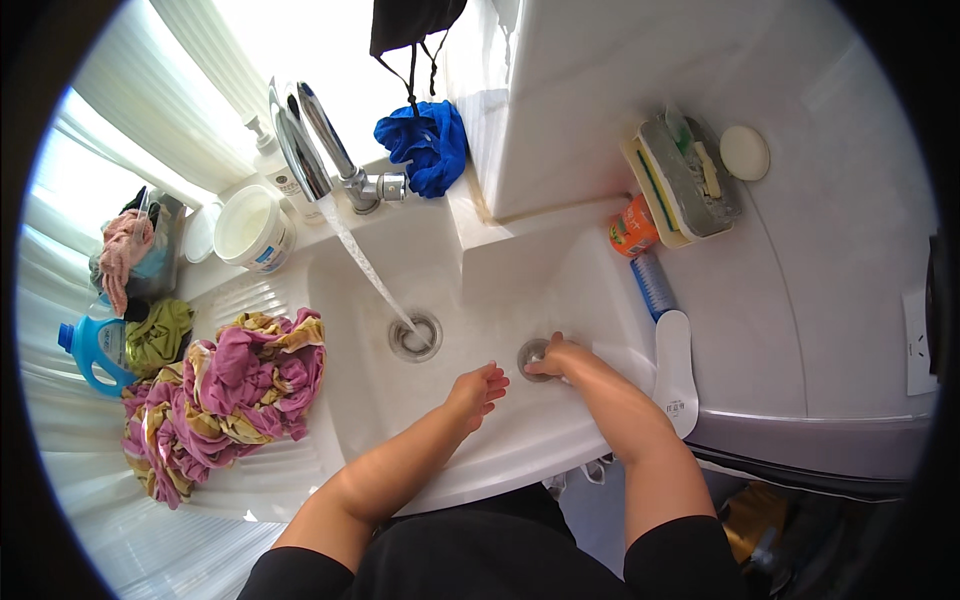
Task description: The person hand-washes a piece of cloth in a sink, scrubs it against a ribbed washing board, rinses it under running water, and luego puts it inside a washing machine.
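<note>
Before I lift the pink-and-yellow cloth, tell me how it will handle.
The pink-and-yellow cloth looks floppy, lying in crumpled folds. Lifted, it would probably trail, being spread wide on the ribbed drainboard.

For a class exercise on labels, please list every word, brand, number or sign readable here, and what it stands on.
I don't copy wording, so only its places:
Long white object: small dark characters, not copied.
Orange package: pale print, not copied.
White tub: blue print, too small.
Pump bottle: print too small.
Blue jug: label too blurred.
</note>
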